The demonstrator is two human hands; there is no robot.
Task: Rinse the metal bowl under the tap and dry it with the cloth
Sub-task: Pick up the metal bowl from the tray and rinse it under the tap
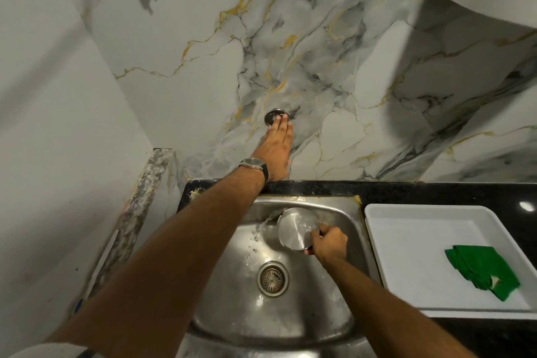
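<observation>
My right hand grips the metal bowl by its rim and holds it tilted over the steel sink, its outer side facing me. Water splashes along the bowl's left edge and onto the sink wall. My left hand reaches up the marble wall, fingers together on the wall-mounted tap, most of which is hidden under the fingertips. A folded green cloth lies in the white tray to the right of the sink.
The sink drain sits below the bowl. A black countertop surrounds the sink and tray. A marble wall rises behind, and a plain wall with a stone ledge closes the left side.
</observation>
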